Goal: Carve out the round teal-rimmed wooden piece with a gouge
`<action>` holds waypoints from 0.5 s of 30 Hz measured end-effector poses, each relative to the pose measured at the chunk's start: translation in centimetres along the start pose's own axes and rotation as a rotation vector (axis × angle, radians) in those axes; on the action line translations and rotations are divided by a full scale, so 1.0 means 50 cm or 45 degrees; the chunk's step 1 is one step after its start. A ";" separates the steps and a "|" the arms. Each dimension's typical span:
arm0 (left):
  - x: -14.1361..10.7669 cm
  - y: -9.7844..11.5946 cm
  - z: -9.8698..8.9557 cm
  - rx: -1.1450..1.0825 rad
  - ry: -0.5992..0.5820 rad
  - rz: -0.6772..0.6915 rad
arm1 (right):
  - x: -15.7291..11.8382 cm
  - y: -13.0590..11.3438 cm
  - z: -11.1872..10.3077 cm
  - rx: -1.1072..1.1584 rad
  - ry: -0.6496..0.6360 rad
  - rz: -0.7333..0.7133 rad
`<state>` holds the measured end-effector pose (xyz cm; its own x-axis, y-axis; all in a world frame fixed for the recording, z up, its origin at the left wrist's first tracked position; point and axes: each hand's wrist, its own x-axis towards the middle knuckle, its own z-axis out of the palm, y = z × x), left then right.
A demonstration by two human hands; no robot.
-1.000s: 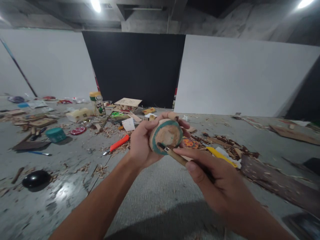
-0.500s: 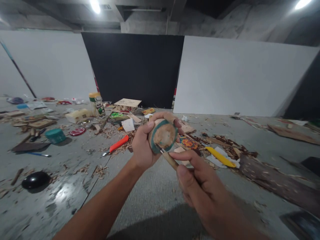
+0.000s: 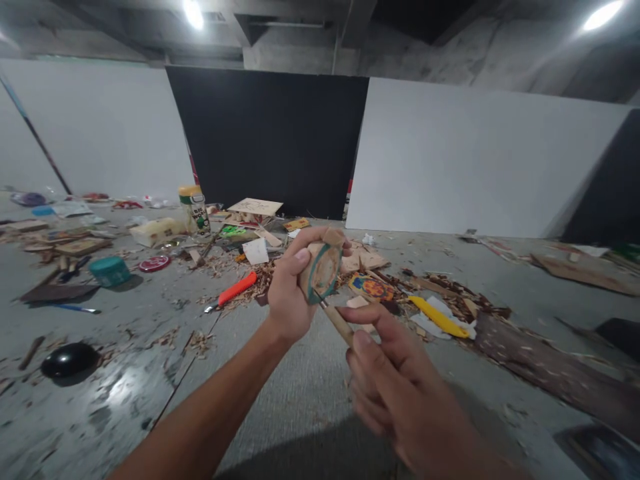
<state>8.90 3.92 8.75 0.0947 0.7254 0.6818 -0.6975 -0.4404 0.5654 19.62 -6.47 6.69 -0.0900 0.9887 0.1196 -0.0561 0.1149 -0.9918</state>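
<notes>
My left hand is wrapped round a small carved wooden piece, pale brown with a green-painted rim and a hollowed face turned partly to the right. My right hand grips a carving tool by its wooden handle. The tool's thin metal shaft points up and left, and its tip meets the lower edge of the green rim. Its exact blade shape is too small to make out. Behind my hands lies a painted blue-and-orange piece.
On the floor to the left are an orange utility knife, a teal round container and a black rounded object. A yellow knife and a bark-covered log lie right. A bottle stands farther back among wood shavings.
The wooden piece has turned in my left hand, so its hollow face now shows narrower and more edge-on. My right hand and the tool have shifted only slightly.
</notes>
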 end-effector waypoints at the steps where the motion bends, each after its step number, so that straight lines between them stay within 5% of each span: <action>1: -0.001 -0.002 0.001 -0.011 -0.002 -0.001 | 0.001 0.003 -0.001 -0.118 0.066 -0.131; 4: -0.001 -0.007 0.003 -0.044 0.029 -0.017 | 0.007 0.011 -0.001 -0.281 0.150 -0.287; 7: 0.002 -0.007 0.007 -0.063 0.077 -0.016 | 0.014 0.011 0.004 0.118 -0.038 0.035; 9: 0.005 0.000 0.010 -0.086 0.097 -0.003 | 0.016 0.009 0.008 0.301 -0.098 0.091; 15: 0.008 0.022 0.020 -0.163 0.121 -0.069 | 0.017 0.001 -0.016 -0.576 0.159 -0.692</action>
<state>8.86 3.19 10.11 0.0714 0.7958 0.6014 -0.7784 -0.3326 0.5325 20.31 -5.53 6.72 -0.0502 0.7810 0.6225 0.3596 0.5957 -0.7183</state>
